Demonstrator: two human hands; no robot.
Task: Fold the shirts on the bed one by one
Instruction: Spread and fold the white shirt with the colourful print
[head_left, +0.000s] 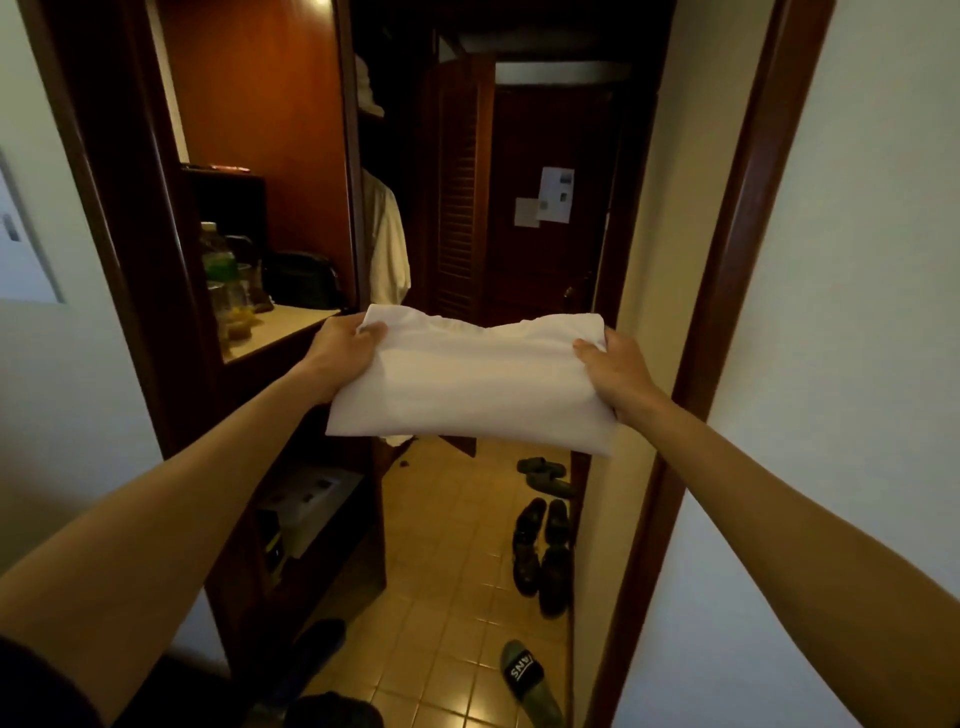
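Both bare arms reach toward twelve o'clock; left hand (345, 345) and right hand (615, 371) each pinch an end of the folded white shirt (472, 379), held above the tiled floor (447, 561).

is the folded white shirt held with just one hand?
No. The left hand and the right hand each grip an opposite end of the folded white cotton shirt.

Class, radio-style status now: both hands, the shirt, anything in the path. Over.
Left hand and right hand grip the folded white shirt at its ends, held in the air. Shoes and a slide on the floor ahead.
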